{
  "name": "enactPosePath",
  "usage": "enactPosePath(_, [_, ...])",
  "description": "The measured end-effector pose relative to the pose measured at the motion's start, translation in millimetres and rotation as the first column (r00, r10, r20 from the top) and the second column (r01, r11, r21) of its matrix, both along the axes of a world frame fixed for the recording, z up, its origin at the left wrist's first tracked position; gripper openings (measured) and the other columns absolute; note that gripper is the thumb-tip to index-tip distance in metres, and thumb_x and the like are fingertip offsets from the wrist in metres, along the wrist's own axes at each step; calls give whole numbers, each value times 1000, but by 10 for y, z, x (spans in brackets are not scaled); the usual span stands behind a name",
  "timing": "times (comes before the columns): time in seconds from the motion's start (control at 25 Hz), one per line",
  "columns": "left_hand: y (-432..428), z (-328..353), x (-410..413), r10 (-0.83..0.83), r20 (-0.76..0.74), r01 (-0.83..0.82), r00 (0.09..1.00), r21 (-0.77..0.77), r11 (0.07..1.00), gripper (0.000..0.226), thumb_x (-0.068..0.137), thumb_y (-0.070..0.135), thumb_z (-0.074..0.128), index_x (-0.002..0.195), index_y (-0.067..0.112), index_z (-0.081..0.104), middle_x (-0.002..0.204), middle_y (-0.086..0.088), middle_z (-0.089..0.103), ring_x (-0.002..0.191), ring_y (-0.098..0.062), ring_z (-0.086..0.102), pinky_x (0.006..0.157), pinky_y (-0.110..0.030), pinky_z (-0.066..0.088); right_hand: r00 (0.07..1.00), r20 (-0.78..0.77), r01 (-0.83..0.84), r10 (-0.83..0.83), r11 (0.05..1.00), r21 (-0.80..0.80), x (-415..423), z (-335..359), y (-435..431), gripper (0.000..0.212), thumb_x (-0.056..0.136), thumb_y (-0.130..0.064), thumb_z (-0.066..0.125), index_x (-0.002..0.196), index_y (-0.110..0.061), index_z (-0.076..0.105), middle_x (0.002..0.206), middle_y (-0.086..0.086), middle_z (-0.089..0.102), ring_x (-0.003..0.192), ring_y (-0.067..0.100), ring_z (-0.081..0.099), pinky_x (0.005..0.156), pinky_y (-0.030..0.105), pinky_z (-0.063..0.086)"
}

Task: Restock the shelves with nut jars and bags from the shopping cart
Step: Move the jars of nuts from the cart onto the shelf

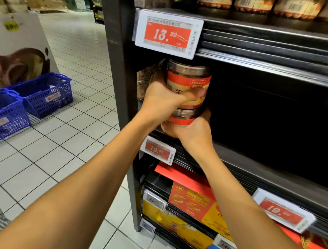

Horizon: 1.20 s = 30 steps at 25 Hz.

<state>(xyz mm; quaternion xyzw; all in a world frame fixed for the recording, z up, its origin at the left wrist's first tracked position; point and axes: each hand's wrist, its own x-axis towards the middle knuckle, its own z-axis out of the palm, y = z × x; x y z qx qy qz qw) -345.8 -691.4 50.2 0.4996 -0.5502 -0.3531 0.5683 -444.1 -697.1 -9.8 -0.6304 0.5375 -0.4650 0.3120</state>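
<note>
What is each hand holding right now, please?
Left hand: grips the top jar.
Right hand: grips the bottom jar.

A supermarket: price tags, stocked shelves, shopping baskets.

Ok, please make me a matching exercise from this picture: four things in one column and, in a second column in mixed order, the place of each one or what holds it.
Things
1. upper nut jar
2. lower nut jar
3. blue shopping baskets
4. 13.90 price tag

Place or holder
A. on the tiled floor
B. gripped by the right hand
C. on the shelf edge above the jars
D. gripped by the left hand

Pairs: 1-D, 2-B, 3-A, 4-C
</note>
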Motion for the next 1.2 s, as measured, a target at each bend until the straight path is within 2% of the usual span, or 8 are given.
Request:
enactPosePath(0.08, [-34, -10, 98, -74, -19, 73, 997, -26, 997, 41, 73, 11, 78, 110, 13, 63, 97, 4, 71, 88, -2, 69, 76, -16, 52, 995, -83, -51, 54, 998, 41, -160, -5, -66, 62, 56, -39, 86, 99, -31, 43, 87, -20, 55, 75, -6, 53, 61, 8, 38])
enactPosePath(0.16, [-25, -66, 179, -151, -35, 150, 988, -15, 989, 46, 79, 22, 73, 121, 12, 57, 111, 0, 69, 101, -7, 66, 88, -23, 51, 972, -52, -219, 230, 962, 161, -378, -10, -70, 67, 55, -45, 84, 107, -33, 44, 92, -26, 56, 81, -13, 54, 68, 6, 39])
enactPosePath(0.32, [-12, -237, 183, -111, -250, 120, 962, 20, 993, 52, 95, 47, 36, 139, 19, 43, 139, 2, 52, 128, -9, 47, 111, -33, 34, 812, 560, -285, 168, 950, 128, -576, 41, -69, 64, 83, -57, 46, 135, -21, 46, 139, -5, 51, 129, 8, 45, 105, 27, 29])
enactPosePath(0.48, [70, -428, 134, 25, -415, 5, 909, 71, 997, 56, 99, 48, 20, 147, 20, 29, 149, 6, 37, 135, -5, 34, 103, -17, 28, 789, 595, -213, 150, 976, 37, -407, 167, -21, 59, 97, -53, 18, 138, -19, 42, 145, -4, 44, 134, 7, 38, 107, 23, 28])
enactPosePath(0.64, [140, -487, 61, -65, -318, 78, 946, 29, 997, 43, 101, 45, 17, 124, 33, 51, 103, 32, 64, 99, 18, 56, 77, -3, 44, 792, 574, -269, 211, 963, 17, -143, 166, 13, 43, 90, -57, 23, 97, -37, 61, 94, -23, 68, 95, -6, 63, 84, 19, 47])
enactPosePath(0.84, [21, -448, 104, 75, -312, -46, 947, 97, 994, 50, 99, 49, 26, 141, 25, 40, 132, 14, 54, 115, 4, 50, 92, -17, 40, 737, 663, -171, 135, 985, -11, -76, 139, -59, 43, 95, -52, 28, 121, -30, 53, 115, -14, 61, 96, -6, 60, 79, 15, 46])
enactPosePath(1.0, [166, -517, 33, 41, -270, -23, 962, 70, 997, 41, 100, 47, 20, 130, 36, 46, 91, 38, 64, 87, 23, 56, 65, 3, 41, 762, 642, -153, 87, 987, 47, -187, 195, -146, 61, 96, -53, 25, 143, -16, 36, 146, -1, 42, 127, 8, 45, 87, 13, 38])
enactPosePath(1.2, [137, -411, -8, -108, -354, 121, 929, 14, 993, 39, 101, 45, 17, 98, 37, 54, 79, 29, 69, 81, 14, 64, 62, -5, 48, 816, 572, -135, 88, 990, 40, -118, 236, -190, 68, 86, -64, 31, 137, -21, 43, 123, -7, 57, 105, 2, 55, 80, 18, 43])
